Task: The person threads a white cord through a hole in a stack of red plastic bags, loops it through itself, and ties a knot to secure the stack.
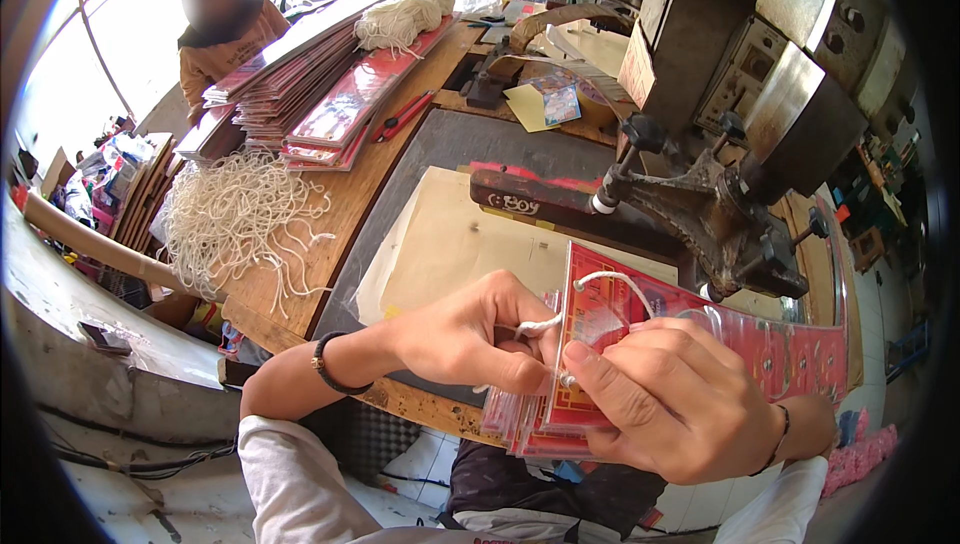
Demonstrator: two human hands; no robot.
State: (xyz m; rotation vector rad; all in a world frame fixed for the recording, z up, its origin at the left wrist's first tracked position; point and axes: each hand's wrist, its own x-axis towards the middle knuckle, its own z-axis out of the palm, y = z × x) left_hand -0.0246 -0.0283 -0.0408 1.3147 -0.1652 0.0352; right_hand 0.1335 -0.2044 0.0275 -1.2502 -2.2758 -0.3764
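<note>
A stack of long red printed boards with clear plastic fronts (pixel 800 349) lies before me, its left end jutting past the table's near edge. White cord (pixel 622 282) loops through holes near the end of the top board. My left hand (pixel 475 339) is closed at the boards' left edge, pinching a length of the cord. My right hand (pixel 685 399) is closed over the top board, thumb and fingers at the lower hole, where a bit of cord shows. Its fingertips are partly hidden, as is the underside of the stack.
Beyond the boards stands a heavy metal press (pixel 720 204) with black knobs. A pile of loose white cords (pixel 240 209) and tall stacks of red boards (pixel 340 104) occupy the wooden table's left. A red cutter (pixel 403 116) lies beside them. Another person (pixel 225 34) is behind the stacks.
</note>
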